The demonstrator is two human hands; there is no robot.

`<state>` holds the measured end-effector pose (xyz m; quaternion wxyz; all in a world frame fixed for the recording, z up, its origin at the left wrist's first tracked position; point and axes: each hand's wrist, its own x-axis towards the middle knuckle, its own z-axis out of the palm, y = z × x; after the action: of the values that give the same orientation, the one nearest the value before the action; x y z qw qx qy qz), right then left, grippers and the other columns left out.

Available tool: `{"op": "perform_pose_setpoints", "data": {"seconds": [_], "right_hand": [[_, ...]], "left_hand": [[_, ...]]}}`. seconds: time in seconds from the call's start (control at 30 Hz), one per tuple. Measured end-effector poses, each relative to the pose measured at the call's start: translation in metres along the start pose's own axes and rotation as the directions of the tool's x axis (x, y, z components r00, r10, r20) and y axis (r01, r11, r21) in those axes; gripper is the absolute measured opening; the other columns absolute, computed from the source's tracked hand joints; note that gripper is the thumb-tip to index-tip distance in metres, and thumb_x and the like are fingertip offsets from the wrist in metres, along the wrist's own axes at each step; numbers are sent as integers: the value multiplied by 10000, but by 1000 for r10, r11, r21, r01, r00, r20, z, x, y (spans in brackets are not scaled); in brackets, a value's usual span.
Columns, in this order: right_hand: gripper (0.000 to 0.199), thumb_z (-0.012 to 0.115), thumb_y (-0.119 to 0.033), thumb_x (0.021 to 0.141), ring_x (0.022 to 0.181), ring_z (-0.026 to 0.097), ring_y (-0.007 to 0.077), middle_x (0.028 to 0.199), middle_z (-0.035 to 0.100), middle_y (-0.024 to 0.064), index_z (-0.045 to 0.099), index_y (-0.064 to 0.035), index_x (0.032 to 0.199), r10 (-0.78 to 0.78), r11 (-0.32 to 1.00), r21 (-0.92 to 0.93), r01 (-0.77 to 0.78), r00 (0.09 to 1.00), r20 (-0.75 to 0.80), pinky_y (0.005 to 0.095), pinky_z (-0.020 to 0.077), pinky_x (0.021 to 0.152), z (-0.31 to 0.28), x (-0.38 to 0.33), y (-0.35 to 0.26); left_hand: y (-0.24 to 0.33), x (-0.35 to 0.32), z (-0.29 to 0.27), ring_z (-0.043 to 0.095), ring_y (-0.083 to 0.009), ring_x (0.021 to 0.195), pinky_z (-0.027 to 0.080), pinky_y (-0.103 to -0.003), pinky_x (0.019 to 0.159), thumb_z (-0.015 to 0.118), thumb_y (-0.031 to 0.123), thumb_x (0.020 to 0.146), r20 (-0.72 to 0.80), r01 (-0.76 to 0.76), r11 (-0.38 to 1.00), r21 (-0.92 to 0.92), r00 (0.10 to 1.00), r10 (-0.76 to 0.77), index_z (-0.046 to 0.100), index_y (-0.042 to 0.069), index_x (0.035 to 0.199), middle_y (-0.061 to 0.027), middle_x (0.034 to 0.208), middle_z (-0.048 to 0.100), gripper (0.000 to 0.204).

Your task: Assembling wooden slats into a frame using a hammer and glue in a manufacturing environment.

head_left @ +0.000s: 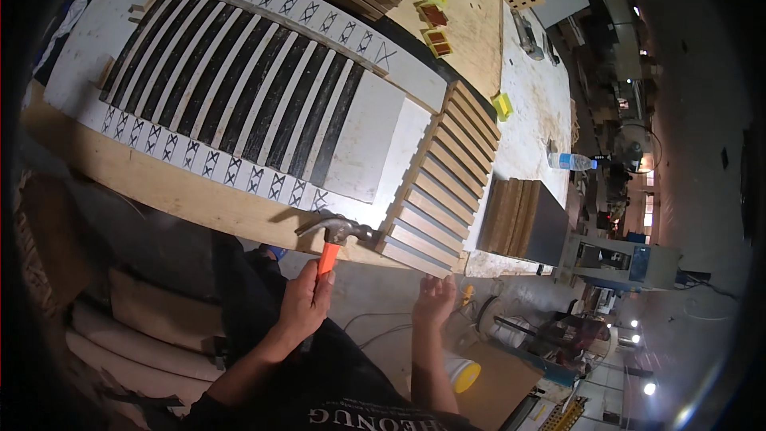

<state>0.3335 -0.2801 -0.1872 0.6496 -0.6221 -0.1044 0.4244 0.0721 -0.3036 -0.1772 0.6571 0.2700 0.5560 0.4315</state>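
My left hand (306, 303) grips the orange handle of a claw hammer (335, 233). The steel head is against the near corner of a slatted wooden panel (439, 179) that lies on the workbench (191, 191). My right hand (435, 299) hangs open just below the bench edge, under that panel, and holds nothing. To the left of the panel lies a white board (371, 136) with dark slats (231, 88) laid across it and crossed marks along both long sides.
A stack of wooden boards (519, 215) stands at the bench's right end. A water bottle (570, 161), a yellow block (503, 104) and red and yellow pieces (435, 38) lie farther back. A white bucket (461, 373) stands on the floor by my legs.
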Motion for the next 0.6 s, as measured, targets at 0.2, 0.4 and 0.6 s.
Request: {"op": "perform_pose_setpoints", "data": {"seconds": [0.2,0.4,0.6], "right_hand": [[290,531,-187,899,723,558,163,816,569,33,485,-55,1153,-30,999,-33,29,999,-17,315,491,716,5,0,-1],[299,530,-200,902,731,558,162,853,579,37,478,-57,1160,-51,998,-50,49,998,-44,320,489,732,11,-2,0],[289,527,-199,907,717,556,160,835,571,31,479,-60,1156,-47,997,-59,43,997,-65,313,489,714,13,-4,-3]], "left_hand": [[-12,1,1,555,-222,469,409,-328,452,512,175,904,106,-172,962,213,983,152,498,33,948,-105,547,498,149],[-6,4,2,536,-314,487,396,-385,466,518,196,896,68,-169,951,259,985,157,475,27,885,-140,566,494,175],[1,2,2,558,-365,561,403,-401,480,513,183,893,45,-99,981,169,995,92,481,27,886,-161,597,523,160]]}}
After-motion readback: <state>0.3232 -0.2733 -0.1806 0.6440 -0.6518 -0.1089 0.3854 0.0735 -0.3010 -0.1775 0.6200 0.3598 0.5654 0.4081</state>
